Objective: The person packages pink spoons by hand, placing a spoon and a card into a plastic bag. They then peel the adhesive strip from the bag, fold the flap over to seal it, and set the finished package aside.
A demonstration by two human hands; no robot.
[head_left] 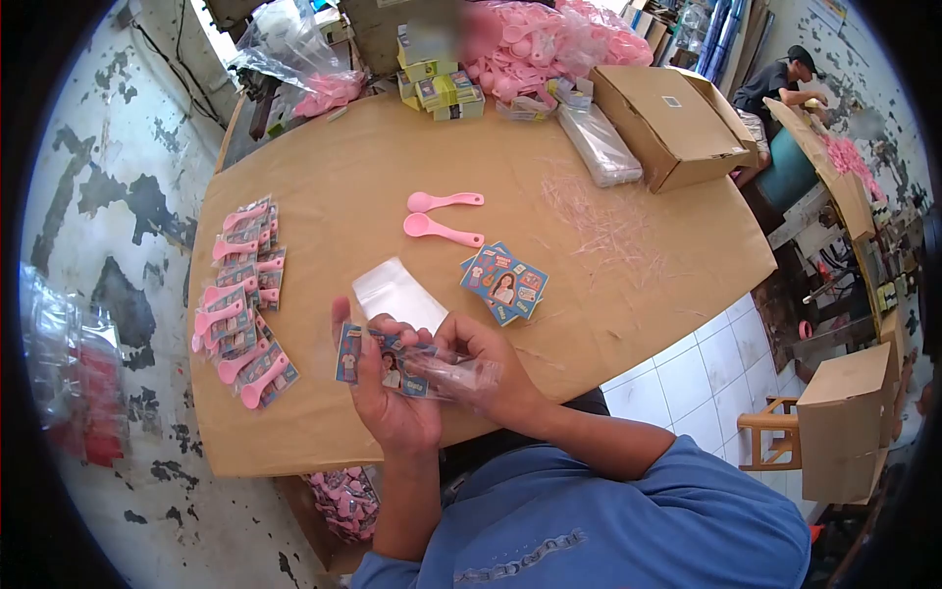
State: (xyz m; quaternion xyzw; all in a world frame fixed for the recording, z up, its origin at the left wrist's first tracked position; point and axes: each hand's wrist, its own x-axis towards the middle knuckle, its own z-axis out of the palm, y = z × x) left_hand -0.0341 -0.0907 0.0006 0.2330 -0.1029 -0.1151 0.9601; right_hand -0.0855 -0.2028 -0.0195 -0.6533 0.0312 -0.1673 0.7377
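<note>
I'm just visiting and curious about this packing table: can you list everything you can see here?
table: one, brown, centre
loose spoons: two, pink, mid table
cards: small stack, blue printed, right of the spoons
clear bags: flat pile, see-through, above the hands
packed sets: a row, too overlapped to count, pink and blue, left edge
small boxes: stack, yellow-green, far edge
spoon heap: bagged heap, pink, far edge
carton: one, brown, far right
co-worker: one, dark top, far right
left hand: holds a card
right hand: holds a clear bag
</note>
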